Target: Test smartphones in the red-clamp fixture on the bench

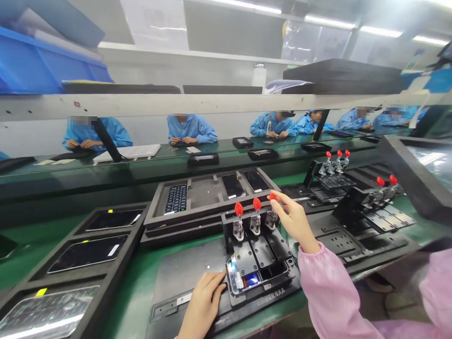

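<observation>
My right hand (293, 219) pinches the red knob (272, 196) of the rightmost toggle clamp on a black clamping fixture (229, 239). Beside it, two more red-tipped clamps (257, 204) stand with their handles upright. Under the fixture's black pressure plates (247, 257) lies a phone-sized panel (238, 281) with a clear edge, coloured reflections and a lit blue patch; the plates partly cover it. My left hand (204, 302) rests on the base plate (170, 286), fingers stretched out, their tips at the panel's left edge. Nothing shows in its grasp.
A foam tray (156, 206) with phone screens stands behind the fixture. Another tray (109, 284) with screens lies left. More clamp fixtures (358, 204) stand right, near a tilted foam-framed tray (393, 160). A rail (213, 104) crosses above; people in blue coats sit beyond.
</observation>
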